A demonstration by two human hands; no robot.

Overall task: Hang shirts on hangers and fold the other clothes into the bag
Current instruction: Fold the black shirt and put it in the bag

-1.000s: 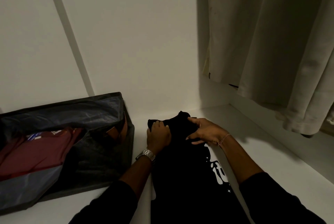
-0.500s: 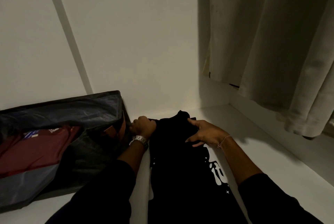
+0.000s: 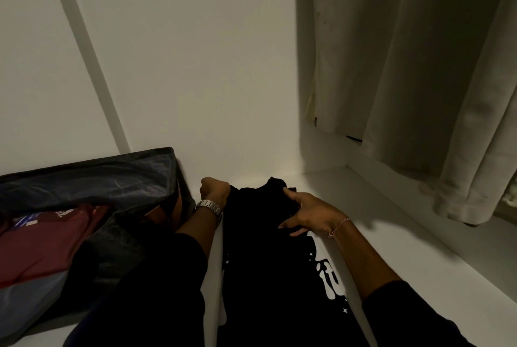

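Left hand (image 3: 214,191) is curled into a fist at the far left corner of the long black garment with white print (image 3: 268,257), gripping the cloth's edge there, a silver metal watch (image 3: 209,206) on its wrist. Right hand (image 3: 306,213) lies on top of the same garment's far end, fingers spread and bent, pressing the fabric down, with the thumb pointing up toward a small peak of cloth; a thin pink bracelet (image 3: 339,225) circles that wrist. So the two hands sit apart, one at each side of the garment's top, and the cloth runs from between them back toward the person, flat on the white surface (image 3: 419,248). Just left of the left hand, touching close by the wrist, sits the open dark fabric storage bag (image 3: 92,178), a folded maroon garment (image 3: 42,246) inside it. Beyond and right of the right hand hangs a pale cream curtain (image 3: 419,67).
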